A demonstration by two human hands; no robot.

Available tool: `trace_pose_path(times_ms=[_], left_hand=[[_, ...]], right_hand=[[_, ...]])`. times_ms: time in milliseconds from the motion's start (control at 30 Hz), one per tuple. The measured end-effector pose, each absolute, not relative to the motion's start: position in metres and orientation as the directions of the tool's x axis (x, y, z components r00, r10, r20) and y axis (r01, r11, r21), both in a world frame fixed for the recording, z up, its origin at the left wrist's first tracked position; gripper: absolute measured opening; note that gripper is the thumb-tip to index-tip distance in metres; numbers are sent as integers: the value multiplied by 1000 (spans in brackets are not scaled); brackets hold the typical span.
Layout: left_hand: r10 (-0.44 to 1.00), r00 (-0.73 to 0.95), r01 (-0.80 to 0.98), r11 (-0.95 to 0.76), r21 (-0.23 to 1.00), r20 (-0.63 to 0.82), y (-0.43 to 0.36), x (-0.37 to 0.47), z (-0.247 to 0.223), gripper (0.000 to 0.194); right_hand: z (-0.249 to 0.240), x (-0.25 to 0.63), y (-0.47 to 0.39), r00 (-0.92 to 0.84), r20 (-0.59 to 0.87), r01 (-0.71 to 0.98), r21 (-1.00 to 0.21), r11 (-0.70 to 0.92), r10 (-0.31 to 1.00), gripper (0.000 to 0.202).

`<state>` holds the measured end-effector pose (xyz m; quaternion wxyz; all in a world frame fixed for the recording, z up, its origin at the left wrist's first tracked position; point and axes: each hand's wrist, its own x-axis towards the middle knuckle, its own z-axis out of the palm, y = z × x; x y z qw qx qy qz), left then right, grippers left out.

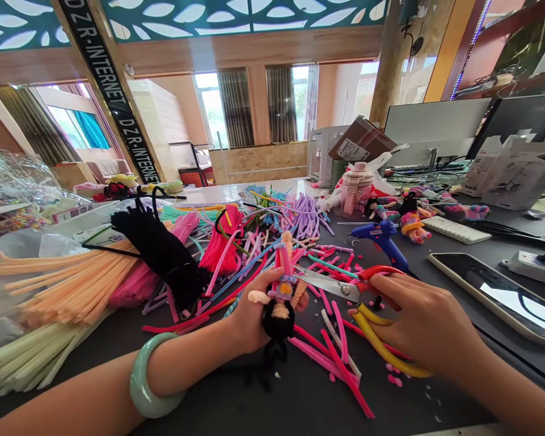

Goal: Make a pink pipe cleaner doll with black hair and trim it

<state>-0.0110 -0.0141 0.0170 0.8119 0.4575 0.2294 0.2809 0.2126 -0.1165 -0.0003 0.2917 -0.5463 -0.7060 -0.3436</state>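
My left hand (253, 312) is closed around a small pipe-cleaner doll (285, 289), held with its black-haired head toward me and its pink lower part pointing away. A yellow-centred flower sits on the doll's body. My right hand (429, 321) grips a pair of scissors (349, 289) by the red handle. Their blades reach left to the doll's body; whether they touch it I cannot tell. Near my right hand's fingers a thick yellow loop (381, 348) curves downward; it may be part of the scissors' handle. Cut pink pipe-cleaner pieces (340, 363) lie below the blades.
Bundles of black (158, 254), peach (77, 278) and hot-pink pipe cleaners (222, 242) lie at left and centre. A blue glue gun (384, 241), a phone (495, 293), a white keyboard (456, 230) and finished dolls (413, 221) are on the right. A pink bottle (355, 191) stands behind.
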Motion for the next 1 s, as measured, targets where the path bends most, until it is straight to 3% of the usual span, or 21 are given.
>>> trace_pose_path(times_ms=[133, 367, 500, 633, 833, 1000], left_hand=[[702, 697, -262, 440, 859, -147, -13, -12, 16, 32], [687, 711, -292, 487, 823, -154, -15, -10, 19, 25], [686, 715, -306, 483, 820, -137, -15, -10, 19, 27], [689, 713, -289, 460, 840, -132, -13, -10, 18, 27], [718, 693, -305, 374, 876, -64, -15, -9, 19, 27], [852, 521, -417, 207, 885, 46, -19, -7, 22, 20]], right_hand=[[0, 212, -118, -224, 772, 974, 157, 163, 594, 21], [-2, 208, -117, -226, 831, 974, 204, 99, 509, 28], [-2, 208, -118, -43, 828, 998, 9, 64, 559, 34], [4, 207, -119, 116, 692, 974, -219, 54, 712, 40], [2, 209, -116, 26, 756, 998, -58, 27, 654, 38], [-1, 208, -115, 44, 714, 997, -74, 13, 699, 36]])
